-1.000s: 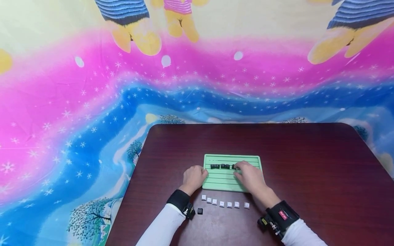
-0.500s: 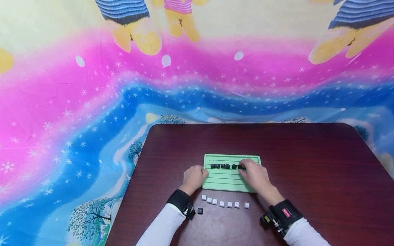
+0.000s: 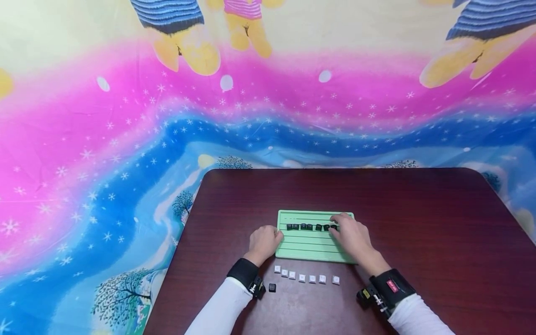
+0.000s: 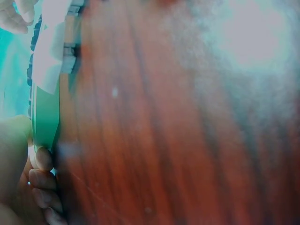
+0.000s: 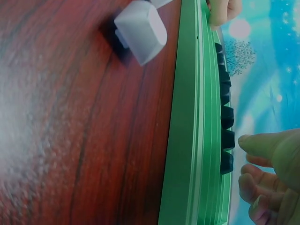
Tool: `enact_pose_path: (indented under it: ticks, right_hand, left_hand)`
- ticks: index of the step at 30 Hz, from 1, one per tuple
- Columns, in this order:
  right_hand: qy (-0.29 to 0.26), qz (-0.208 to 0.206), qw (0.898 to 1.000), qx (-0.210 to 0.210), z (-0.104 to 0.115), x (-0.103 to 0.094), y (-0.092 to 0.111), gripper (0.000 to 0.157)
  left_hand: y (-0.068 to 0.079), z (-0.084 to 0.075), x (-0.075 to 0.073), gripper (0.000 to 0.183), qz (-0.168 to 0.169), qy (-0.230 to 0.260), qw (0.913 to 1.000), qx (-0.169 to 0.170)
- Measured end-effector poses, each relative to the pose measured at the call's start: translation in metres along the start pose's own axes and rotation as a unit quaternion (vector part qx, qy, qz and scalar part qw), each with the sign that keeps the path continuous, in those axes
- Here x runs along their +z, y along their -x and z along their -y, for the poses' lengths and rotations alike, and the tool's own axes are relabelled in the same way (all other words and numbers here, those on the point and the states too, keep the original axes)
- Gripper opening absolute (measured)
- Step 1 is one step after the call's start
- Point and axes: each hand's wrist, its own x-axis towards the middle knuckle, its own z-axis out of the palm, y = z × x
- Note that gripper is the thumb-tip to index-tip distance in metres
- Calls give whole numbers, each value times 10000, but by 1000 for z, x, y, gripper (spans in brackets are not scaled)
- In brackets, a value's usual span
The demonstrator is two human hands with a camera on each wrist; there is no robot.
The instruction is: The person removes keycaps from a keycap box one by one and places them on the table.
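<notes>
So there's a pale green ridged board (image 3: 310, 249) lying flat on a dark reddish-brown surface (image 3: 439, 223), with seven black keycaps (image 3: 303, 226) lined up along one of its grooves, in the half farther from the person. Spacing is a bit uneven, with small gaps here and there.

The left hand (image 3: 264, 243) has the board's left edge pinched, thumb on top and the other fingers curled at the side; the left wrist view shows that grip pretty clearly. The right hand (image 3: 353, 238) is over at the right end of the row, thumb and fingers moderately apart, nothing held as far as I can see. From the right wrist its thumb tip looks just beside the end keycaps, but I honestly can't tell if it's touching any.

Between the board and the person, seven white keycaps (image 3: 302, 278) sit in a loose, slightly wavy line on the surface. One lone black keycap (image 3: 272, 287) is closer in, near the left wrist. Both arms have white sleeves (image 3: 219, 307) and black wrist straps (image 3: 242, 273), and behind everything hangs a pink-and-blue cartoon backdrop (image 3: 268, 107).
</notes>
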Motion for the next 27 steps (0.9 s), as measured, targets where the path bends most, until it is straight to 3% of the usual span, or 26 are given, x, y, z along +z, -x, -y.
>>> enact_pose_path:
  ticks: [16, 27]
  right_hand:
    - [95, 200, 9997, 51, -8, 7, -2, 34]
    - [131, 313, 9994, -30, -10, 8, -2, 25]
  left_hand:
    - [-1, 2, 5, 50, -47, -40, 10000, 22]
    - [-1, 2, 5, 50, -29, -3, 10000, 20]
